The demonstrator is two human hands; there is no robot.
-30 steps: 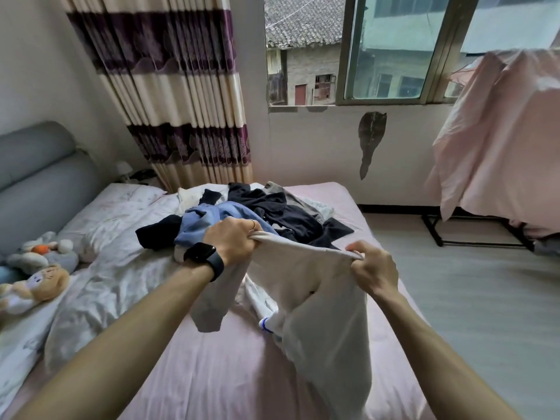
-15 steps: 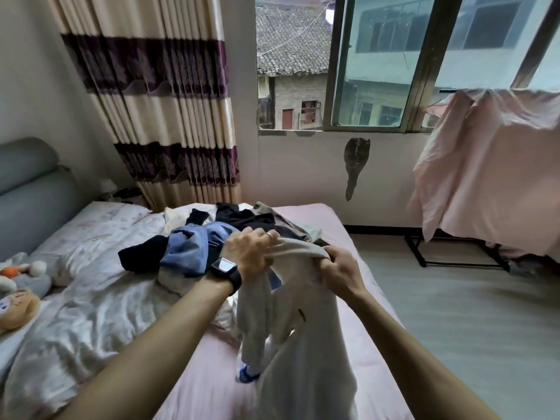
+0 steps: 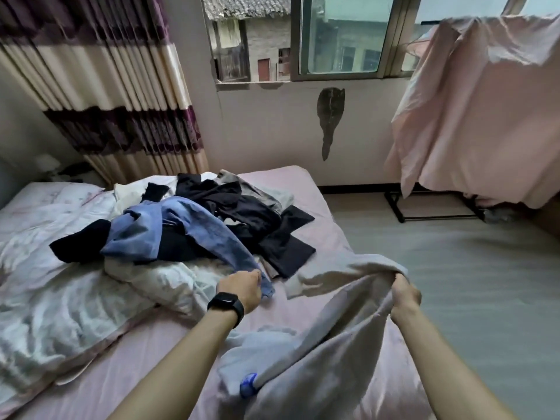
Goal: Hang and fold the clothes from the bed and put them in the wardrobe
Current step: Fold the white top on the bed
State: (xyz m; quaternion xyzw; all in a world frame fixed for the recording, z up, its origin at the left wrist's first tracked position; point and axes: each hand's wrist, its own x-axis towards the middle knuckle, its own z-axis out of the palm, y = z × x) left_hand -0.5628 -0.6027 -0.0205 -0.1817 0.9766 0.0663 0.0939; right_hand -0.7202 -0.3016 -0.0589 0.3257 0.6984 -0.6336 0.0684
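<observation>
Pink bed point(image 3: 318, 207): right hand point(image 3: 404, 298) grips one white garment point(image 3: 333, 344), left hand point(image 3: 242, 287) clenched

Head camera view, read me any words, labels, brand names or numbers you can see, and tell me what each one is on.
No text can be read anywhere in this view.
Smartwatch on the left wrist: screen dark, nothing shown.
Pale garment held in the right hand: no tag or print visible; its small blue patch is too blurred to tell.
Clothes pile on the bed: no lettering visible.

Single head-worn wide-angle view, looking forward and down, close over bed point(image 3: 306, 189), facing window point(image 3: 339, 34) wall
</observation>
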